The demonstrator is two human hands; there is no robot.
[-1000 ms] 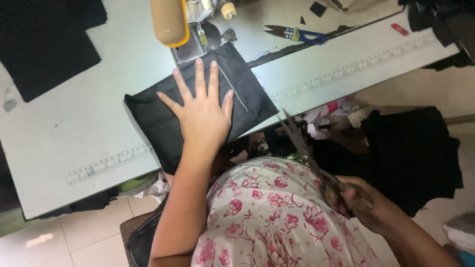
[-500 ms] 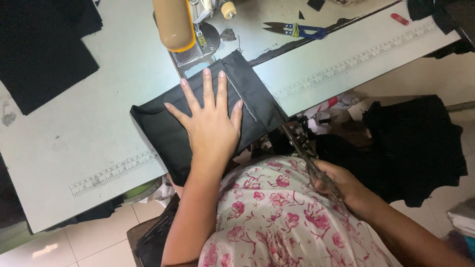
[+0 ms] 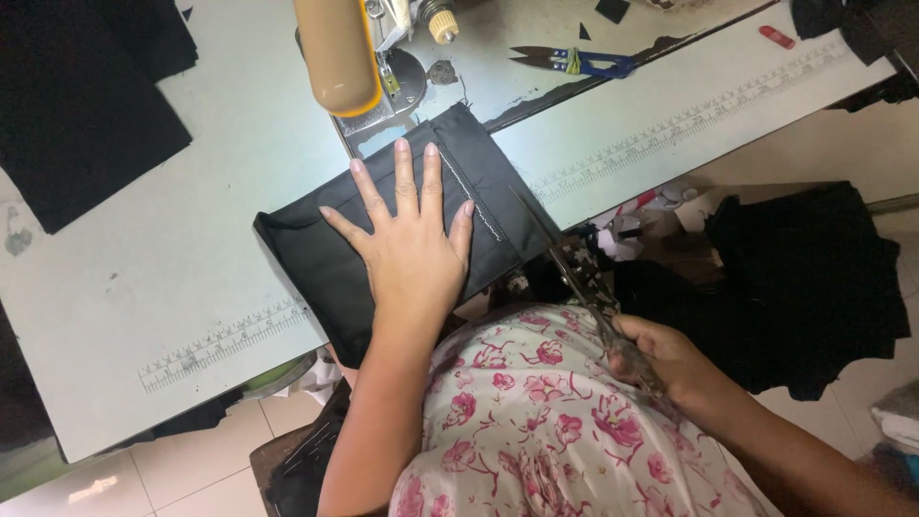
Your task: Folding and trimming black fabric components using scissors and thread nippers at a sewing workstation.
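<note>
Black cloth [image 3: 335, 258], folded into a flat panel with a line of pale stitching near one edge, lies on our pale green table [image 3: 144, 287], just in front of the sewing machine [image 3: 345, 48]. Its long axis runs on a slant, from the near left corner of the table up toward the machine's foot at the far right.

Our left hand [image 3: 412, 249] lies flat on top of the panel, palm down, fingers [image 3: 402, 177] spread apart and pointing away from us toward the machine. It pins the cloth to the table rather than gripping it. The stitched edge sits just to the right of our little finger.

Our right hand [image 3: 661, 359] is off the table, down by our lap, closed around the handles of a long pair of scissors [image 3: 574, 268]. The blades point up and to the left, and their tip reaches the right-hand edge of the panel, close by the stitching. We cannot tell whether the blades are parted or closed.

So the left hand is the one on the cloth, while the right comes at it from the side with the blades, which lie roughly along the stitched edge rather than across it.

Further back on the table lie a small pair of blue-handled snips [image 3: 574, 62] and another black piece [image 3: 77, 105] at the far left, both well apart from the hands.
</note>
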